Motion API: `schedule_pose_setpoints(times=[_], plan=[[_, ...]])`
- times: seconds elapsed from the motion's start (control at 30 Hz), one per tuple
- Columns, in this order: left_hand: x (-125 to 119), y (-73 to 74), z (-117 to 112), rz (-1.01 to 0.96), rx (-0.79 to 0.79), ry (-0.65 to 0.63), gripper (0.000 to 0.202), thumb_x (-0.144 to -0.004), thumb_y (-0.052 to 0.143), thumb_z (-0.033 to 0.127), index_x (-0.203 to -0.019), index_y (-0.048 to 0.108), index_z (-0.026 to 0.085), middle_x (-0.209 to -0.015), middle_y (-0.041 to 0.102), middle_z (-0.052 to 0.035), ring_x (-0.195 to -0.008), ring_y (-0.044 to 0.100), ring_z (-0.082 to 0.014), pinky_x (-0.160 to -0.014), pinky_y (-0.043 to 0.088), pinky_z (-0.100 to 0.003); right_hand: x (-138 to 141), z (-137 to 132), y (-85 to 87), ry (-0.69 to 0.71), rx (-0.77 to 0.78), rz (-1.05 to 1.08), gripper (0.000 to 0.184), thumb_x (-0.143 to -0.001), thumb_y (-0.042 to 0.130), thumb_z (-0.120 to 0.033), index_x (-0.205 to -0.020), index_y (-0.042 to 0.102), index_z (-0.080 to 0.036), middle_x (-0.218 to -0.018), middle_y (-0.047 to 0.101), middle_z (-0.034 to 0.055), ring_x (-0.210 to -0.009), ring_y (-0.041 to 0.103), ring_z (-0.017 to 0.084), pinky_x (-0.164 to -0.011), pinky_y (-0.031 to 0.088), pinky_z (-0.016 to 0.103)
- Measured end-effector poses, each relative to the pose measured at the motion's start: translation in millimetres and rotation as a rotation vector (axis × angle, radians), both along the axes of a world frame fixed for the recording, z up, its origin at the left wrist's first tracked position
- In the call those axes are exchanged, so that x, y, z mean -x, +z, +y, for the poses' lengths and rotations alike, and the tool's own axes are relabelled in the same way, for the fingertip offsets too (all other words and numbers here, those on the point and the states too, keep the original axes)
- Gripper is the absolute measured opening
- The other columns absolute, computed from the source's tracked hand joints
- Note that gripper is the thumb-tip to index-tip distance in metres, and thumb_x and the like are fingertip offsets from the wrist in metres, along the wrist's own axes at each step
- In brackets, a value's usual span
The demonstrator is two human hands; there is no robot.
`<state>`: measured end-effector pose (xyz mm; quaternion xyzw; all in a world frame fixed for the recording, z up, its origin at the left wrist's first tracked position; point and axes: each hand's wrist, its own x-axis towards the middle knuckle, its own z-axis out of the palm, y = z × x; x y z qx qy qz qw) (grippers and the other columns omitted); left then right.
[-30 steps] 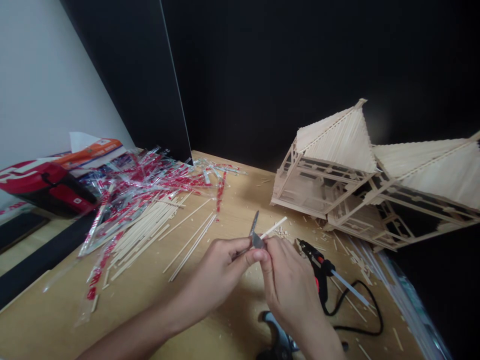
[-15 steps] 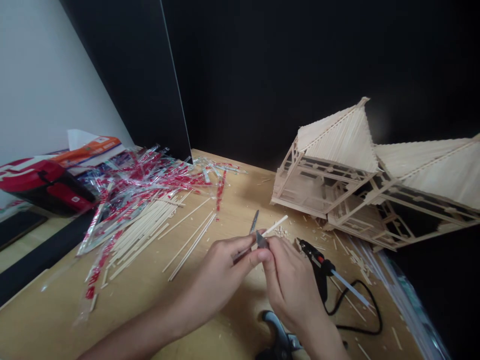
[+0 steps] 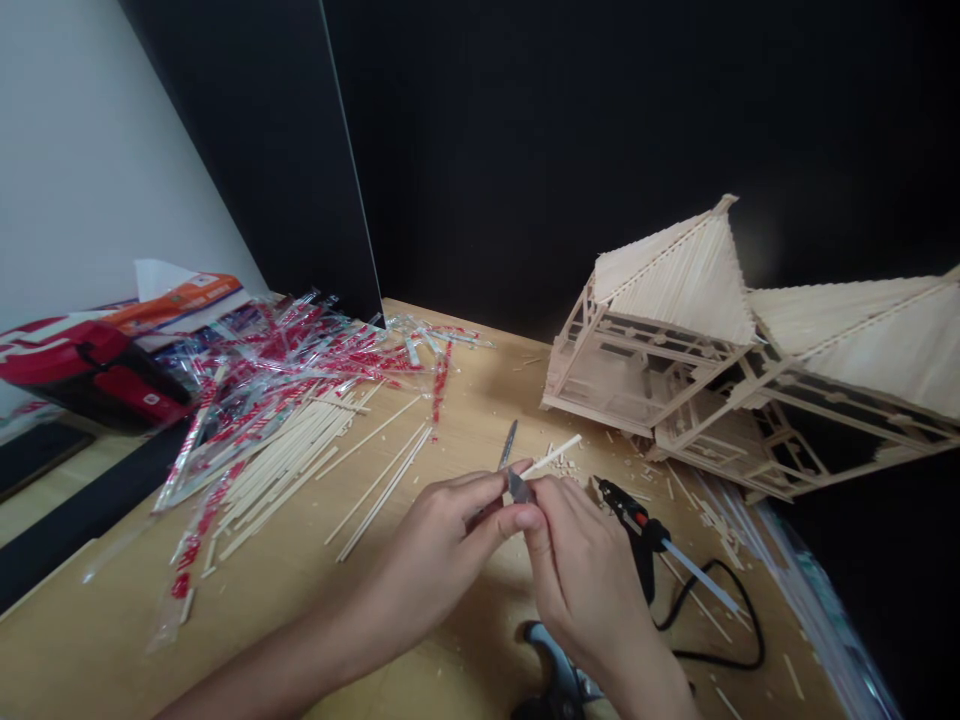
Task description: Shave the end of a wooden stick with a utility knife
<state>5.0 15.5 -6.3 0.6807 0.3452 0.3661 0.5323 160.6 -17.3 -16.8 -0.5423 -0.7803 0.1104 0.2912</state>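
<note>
Both hands meet over the middle of the table. My left hand (image 3: 448, 525) is closed round a thin wooden stick (image 3: 556, 453), whose free end sticks out to the upper right. My right hand (image 3: 581, 555) is closed on a knife, its handle hidden in the fingers; the grey pointed blade (image 3: 519, 488) lies against the stick. My left thumb touches the right hand's fingers. A slim dark pointed tool (image 3: 509, 442) shows just beyond my left fingers; its lower part is hidden. Small cut wood bits (image 3: 562, 464) lie behind the hands.
A wooden model building (image 3: 667, 290) stands at right. Near it lie a black glue gun (image 3: 637, 525) with its cord and pliers-like handles (image 3: 559, 670). At left are loose sticks (image 3: 289, 470), plastic wrappers (image 3: 300, 350) and a red-black case (image 3: 97, 370). Dark panels rise behind.
The stick's free end has shifted slightly right and down, and the blade slightly left. Both hands keep their grip in nearly the same place.
</note>
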Motion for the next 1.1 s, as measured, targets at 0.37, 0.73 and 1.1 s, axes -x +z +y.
schedule_pose_setpoints(times=[0.37,0.73,1.1], plan=[[0,-3.6,0,-0.003,0.026,0.003,0.018,-0.090,0.055,0.021,-0.101,0.070,0.021,-0.094,0.068,-0.0009,-0.091,0.060,-0.0162,-0.087,0.044,-0.024,0,0,1.2,-0.005,-0.018,0.009,0.020,-0.096,0.031,-0.021,-0.090,0.050,-0.018,-0.082,0.057,0.0054,-0.075,0.051,0.022,-0.064,0.033,0.032],[-3,-6.9,0,0.086,-0.073,0.097,0.021,-0.094,0.050,0.024,-0.085,0.068,0.018,-0.080,0.064,0.0008,-0.074,0.056,-0.0129,-0.068,0.041,-0.020,5,3,-8.8,-0.107,-0.060,-0.046,0.021,-0.098,0.032,-0.025,-0.087,0.049,-0.020,-0.078,0.057,0.0034,-0.073,0.051,0.021,-0.062,0.032,0.030],[-8,-10.5,-2,0.033,-0.001,0.146,0.024,-0.093,0.051,0.025,-0.108,0.070,0.023,-0.102,0.071,-0.0023,-0.091,0.063,-0.0168,-0.081,0.046,-0.023,17,8,-24.4,-0.306,-0.232,-0.165,0.025,-0.098,0.032,-0.024,-0.086,0.053,-0.018,-0.076,0.057,0.0063,-0.071,0.050,0.022,-0.062,0.033,0.031]])
